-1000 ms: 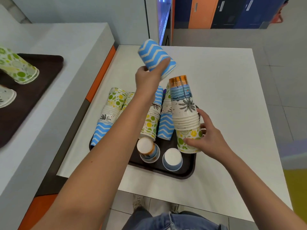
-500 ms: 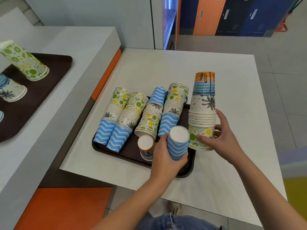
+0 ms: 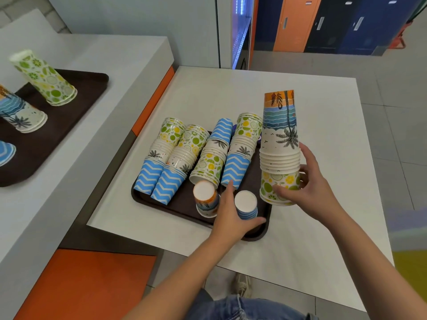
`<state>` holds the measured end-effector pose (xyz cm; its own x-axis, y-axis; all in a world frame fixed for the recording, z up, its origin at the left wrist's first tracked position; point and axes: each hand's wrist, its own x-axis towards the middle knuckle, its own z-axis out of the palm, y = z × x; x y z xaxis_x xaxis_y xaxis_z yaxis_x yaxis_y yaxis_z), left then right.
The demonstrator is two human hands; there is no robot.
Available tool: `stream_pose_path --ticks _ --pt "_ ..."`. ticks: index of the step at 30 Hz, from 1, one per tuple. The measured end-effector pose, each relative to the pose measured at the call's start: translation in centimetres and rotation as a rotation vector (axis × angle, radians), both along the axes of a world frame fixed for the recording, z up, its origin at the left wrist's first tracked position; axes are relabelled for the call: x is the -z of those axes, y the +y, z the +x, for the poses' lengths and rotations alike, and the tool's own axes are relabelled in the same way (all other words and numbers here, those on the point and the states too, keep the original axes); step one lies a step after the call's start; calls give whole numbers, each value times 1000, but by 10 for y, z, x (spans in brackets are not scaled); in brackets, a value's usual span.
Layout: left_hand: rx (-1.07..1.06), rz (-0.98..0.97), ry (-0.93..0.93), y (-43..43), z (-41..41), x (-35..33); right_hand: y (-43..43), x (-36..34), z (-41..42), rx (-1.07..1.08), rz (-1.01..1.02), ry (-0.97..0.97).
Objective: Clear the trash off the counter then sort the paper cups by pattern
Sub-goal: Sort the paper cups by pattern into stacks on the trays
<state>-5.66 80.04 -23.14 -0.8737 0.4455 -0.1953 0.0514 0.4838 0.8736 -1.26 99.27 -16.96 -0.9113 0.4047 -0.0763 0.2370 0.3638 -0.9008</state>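
Head view: left hand (image 3: 227, 215) is curled round the blue chevron cup (image 3: 246, 203), thumb along the near side and fingers up the left side. The cup is upside down, white base up, in the crook of that grip over the near right part of the dark tray (image 3: 258, 234); cannot tell if its rim touches the tray. Palm cup (image 3: 205, 199), also upside down, stands just beside the left hand's fingers. Right hand (image 3: 309, 192) clamps the bottom of the tall stack (image 3: 280, 146), fingers on the front of the citrus cup and thumb behind, with the stack upright at the tray's right edge. Lying stacks (image 3: 194, 158) of mixed patterns fill the far half of the tray. Tray sits on the white table (image 3: 312, 250). On the counter (image 3: 129, 65) to the left, a second tray (image 3: 69, 116) holds more stacks.
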Motion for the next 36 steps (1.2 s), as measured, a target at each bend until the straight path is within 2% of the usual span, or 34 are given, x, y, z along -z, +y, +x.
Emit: stream_pose_path --ticks 4,6,11,14,23,31,36 --pt "-155 303 68 6 -11 -58 -2 -11 -6 -36 55 22" --pt "-218 409 38 15 -33 -95 -4 -20 -13 -71 98 36" --pt "-255 478 -93 34 -97 -165 -12 -39 -37 -178 243 47" --pt "-273 431 -54 32 -112 -167 -17 -45 -50 -191 311 42" --pt "-425 447 -10 8 -137 -137 -38 -47 -71 -249 370 -37" --pt "-551 556 -60 -11 -155 -138 -40 -43 -86 -266 466 -98" --pt "-589 577 36 -39 -160 -146 -30 -29 -84 -230 406 -186"
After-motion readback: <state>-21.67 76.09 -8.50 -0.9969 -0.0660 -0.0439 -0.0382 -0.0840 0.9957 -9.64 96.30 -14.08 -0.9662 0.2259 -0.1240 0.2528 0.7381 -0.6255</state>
